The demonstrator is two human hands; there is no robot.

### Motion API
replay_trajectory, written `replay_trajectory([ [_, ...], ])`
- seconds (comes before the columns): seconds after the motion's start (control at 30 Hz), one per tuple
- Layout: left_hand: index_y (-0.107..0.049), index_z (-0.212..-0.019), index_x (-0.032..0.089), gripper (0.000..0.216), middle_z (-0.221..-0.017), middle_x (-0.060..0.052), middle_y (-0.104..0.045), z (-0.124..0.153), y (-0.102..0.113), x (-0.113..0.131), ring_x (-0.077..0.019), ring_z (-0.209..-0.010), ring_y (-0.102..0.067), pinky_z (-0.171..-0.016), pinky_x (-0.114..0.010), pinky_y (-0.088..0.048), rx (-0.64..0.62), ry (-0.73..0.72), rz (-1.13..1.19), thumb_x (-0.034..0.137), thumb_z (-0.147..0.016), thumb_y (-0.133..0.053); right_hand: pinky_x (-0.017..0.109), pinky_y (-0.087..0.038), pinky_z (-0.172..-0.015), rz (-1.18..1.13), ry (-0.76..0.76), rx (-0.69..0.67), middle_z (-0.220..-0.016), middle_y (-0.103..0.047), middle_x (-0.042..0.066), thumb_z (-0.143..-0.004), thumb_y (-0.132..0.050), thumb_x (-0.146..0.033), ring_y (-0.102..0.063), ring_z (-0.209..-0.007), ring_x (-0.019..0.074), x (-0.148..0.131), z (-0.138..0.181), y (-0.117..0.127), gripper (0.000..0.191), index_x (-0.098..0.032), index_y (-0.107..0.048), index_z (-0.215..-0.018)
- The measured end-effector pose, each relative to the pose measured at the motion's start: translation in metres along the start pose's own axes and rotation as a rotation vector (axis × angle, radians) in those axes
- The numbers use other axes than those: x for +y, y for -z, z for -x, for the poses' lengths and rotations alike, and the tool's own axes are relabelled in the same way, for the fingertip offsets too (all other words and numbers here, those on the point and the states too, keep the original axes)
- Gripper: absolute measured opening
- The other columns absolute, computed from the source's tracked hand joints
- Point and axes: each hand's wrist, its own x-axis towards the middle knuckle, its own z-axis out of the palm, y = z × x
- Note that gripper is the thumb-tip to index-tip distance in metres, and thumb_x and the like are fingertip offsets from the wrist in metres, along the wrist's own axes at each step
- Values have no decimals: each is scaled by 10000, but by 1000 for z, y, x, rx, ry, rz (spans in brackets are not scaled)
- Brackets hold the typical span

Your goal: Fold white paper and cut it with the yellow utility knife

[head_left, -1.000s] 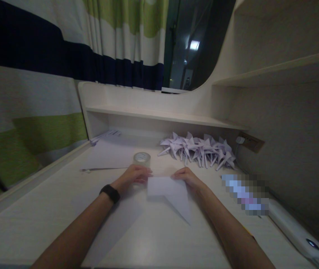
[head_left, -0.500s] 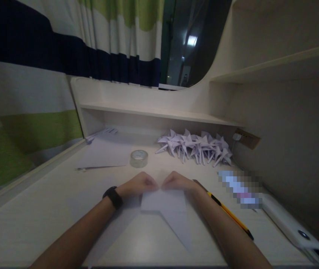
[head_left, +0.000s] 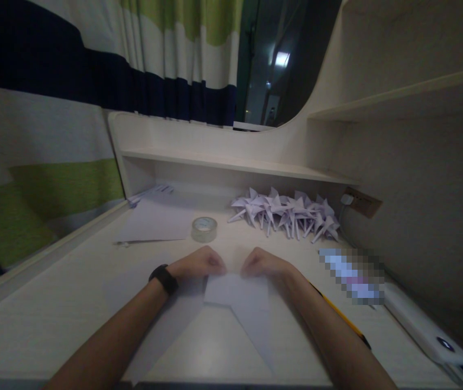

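Folded paper (head_left: 239, 292) lies at the near middle of the desk (head_left: 32, 325). Left hand (head_left: 203, 262) and right hand (head_left: 266, 263) stand slightly apart at its far edge; blur hides whether they grip. Judged light, flexible, easily creased: hold lightly by the far edge.

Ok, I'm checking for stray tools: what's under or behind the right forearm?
Part of a yellow-and-black tool shows on the desk along the right forearm; its far end is covered. Anything else there cannot be seen.
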Motion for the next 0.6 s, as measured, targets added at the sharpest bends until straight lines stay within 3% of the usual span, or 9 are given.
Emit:
replay_trajectory([
  [0.23,-697,-688,122,303,-646,-39,-647,8,17,-3,-136,-586,-507,-566,-243,-363,79,3,-47,408,-773,-644,228,-456,-483,-72,-96,-9,-564,-677,35,-530,-708,-257,-600,-495,146,-2,13,16,174,-128,-731,-643],
  [0.33,-683,-670,122,324,-612,-24,-618,11,24,-5,-124,-560,-482,-549,-237,-345,86,14,-62,420,-788,-631,229,-476,-501,-51,-125,-12,-599,-698,69,-562,-680,-248,-631,-516,154,1,20,29,181,-108,-727,-666],
  [0.4,-670,-656,121,353,-588,-15,-593,12,26,-8,-118,-545,-463,-536,-233,-327,103,22,-73,436,-805,-613,224,-468,-497,-40,-108,83,-618,-703,82,-579,-675,-258,-625,-513,146,3,21,35,188,-98,-723,-666],
  [0.5,-673,-688,118,379,-611,-19,-593,10,25,-12,-120,-559,-470,-539,-230,-333,105,20,-76,457,-831,-580,222,-467,-540,-81,7,357,-705,-720,99,-632,-694,-342,-629,-570,136,3,16,34,266,-98,-725,-732],
  [0.57,-686,-724,118,386,-639,-27,-606,7,23,-14,-126,-575,-486,-552,-232,-352,101,21,-79,472,-832,-576,220,-458,-567,-102,84,409,-819,-729,112,-688,-682,-429,-639,-649,139,4,9,27,358,-104,-728,-832],
  [0.6,-692,-735,118,390,-650,-31,-613,6,22,-14,-130,-583,-495,-560,-234,-362,101,22,-85,479,-829,-577,218,-446,-562,-97,101,370,-846,-728,110,-701,-678,-461,-634,-664,141,4,6,22,392,-108,-728,-863],
])
